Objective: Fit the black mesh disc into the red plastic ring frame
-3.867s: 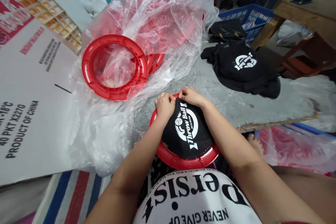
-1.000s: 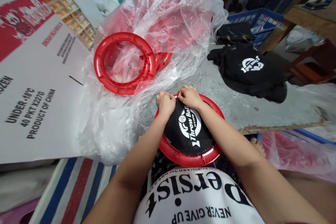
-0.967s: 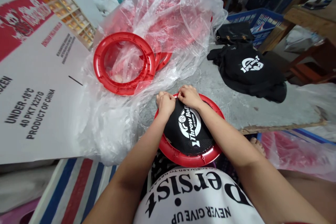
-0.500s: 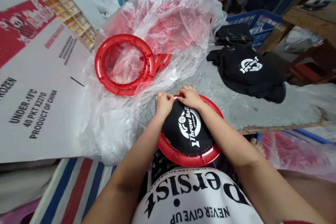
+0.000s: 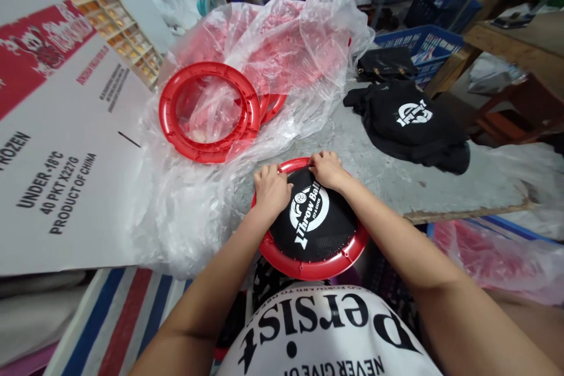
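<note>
the left hand (image 5: 272,189) is clamped on the red ring (image 5: 315,270) at ten o'clock, the right hand (image 5: 328,170) near one, a gap between them. the ring, black printed cloth (image 5: 338,218) inside it, sits at the near edge of the grey table (image 5: 394,188), with more red rings (image 5: 167,108) toward ten o'clock and a black cloth pile (image 5: 409,138) toward two.
</note>
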`<state>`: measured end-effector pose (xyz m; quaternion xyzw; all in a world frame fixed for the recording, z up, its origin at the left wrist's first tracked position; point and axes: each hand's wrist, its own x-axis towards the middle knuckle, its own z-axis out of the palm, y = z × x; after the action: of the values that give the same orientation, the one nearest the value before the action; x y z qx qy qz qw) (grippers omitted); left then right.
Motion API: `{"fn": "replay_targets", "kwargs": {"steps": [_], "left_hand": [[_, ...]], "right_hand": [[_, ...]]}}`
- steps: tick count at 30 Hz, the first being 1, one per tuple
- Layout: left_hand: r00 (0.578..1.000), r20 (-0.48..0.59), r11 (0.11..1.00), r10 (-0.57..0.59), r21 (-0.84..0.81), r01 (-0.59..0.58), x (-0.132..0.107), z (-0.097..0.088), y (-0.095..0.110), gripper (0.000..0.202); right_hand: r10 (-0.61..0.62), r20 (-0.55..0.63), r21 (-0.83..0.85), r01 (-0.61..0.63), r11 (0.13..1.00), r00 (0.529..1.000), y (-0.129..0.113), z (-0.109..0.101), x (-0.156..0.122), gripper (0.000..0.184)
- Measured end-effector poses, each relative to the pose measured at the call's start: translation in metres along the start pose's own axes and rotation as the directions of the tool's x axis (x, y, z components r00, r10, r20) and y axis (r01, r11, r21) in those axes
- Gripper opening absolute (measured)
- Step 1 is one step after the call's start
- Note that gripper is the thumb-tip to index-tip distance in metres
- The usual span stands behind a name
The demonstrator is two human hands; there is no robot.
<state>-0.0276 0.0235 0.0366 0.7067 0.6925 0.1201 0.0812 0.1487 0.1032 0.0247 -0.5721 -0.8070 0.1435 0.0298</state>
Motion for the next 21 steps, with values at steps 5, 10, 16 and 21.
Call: {"fn": "replay_targets", "kwargs": {"steps": [5,10,16,21], "left_hand": [[0.995,0.080,0.980,-0.064,-0.182,0.078,0.030,0.007,0.003,0.010],[0.991,0.061,0.954,-0.117,-0.269,0.129,0.036,0.004,0.011,0.018],[0.986,0.036,0.940,-0.162,-0.299,0.165,0.035,0.007,0.009,0.013],[0.982,0.002,0.941,-0.190,-0.286,0.182,0.034,0.011,0.010,0.015]], "right_hand": [[0.056,-0.006,-0.019,-0.056,0.998,0.998,-0.008,-0.003,-0.018,0.035],[0.010,-0.004,0.032,-0.010,0.999,1.000,-0.004,-0.015,-0.014,0.029],[-0.197,-0.004,0.244,0.192,0.951,0.980,-0.001,-0.023,0.018,0.010],[-0.193,0.031,0.462,0.157,0.873,0.981,0.003,-0.003,0.031,0.016]]}}
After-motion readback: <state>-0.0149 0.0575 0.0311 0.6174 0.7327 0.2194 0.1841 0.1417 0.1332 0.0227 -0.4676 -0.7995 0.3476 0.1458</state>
